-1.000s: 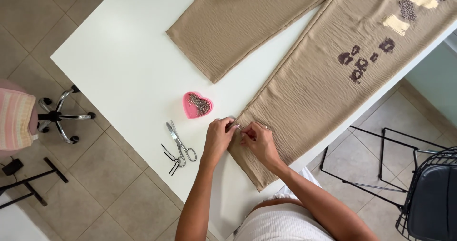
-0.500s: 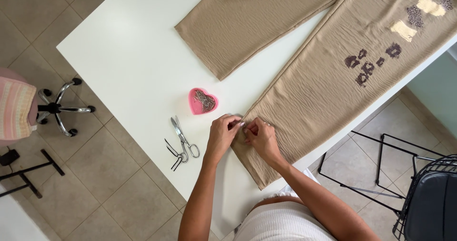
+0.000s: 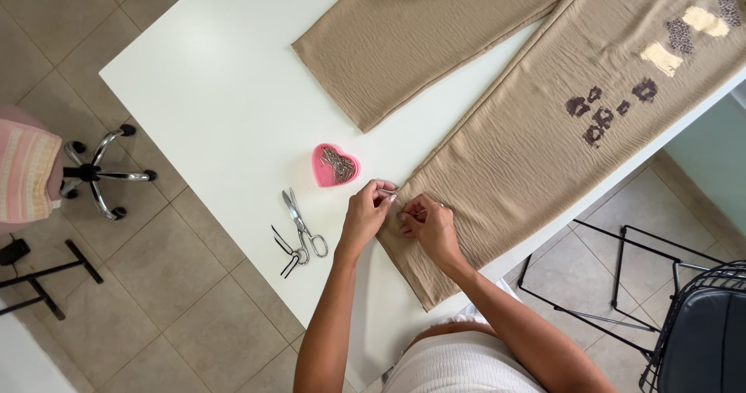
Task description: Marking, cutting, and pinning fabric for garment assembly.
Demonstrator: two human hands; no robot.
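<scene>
Left hand: at the hem of the trousers, fingertips pinched together on the cloth edge and on something thin and pale, perhaps a pin; too small to be sure.
Right hand: just beside the left, fingers curled and pressing the hem fold; the grip is closed on the cloth.
Trousers: beige, spread flat on the white desk, one leg running toward the person, the other ending further up. Dark and pale patches sit higher on the near leg.
Handling: the cloth looks light, soft and crinkled, so I judge it will slide and bunch easily; best held at the folded hem edge, close to where both hands meet, with fingertips only.
Pin box: pink, heart-shaped, full of pins, near the left hand, on the desk.
Scissors: metal, lying left of the hands, with small snips touching them.
Around: a stool on the tiled floor, a wire rack to the right.
</scene>
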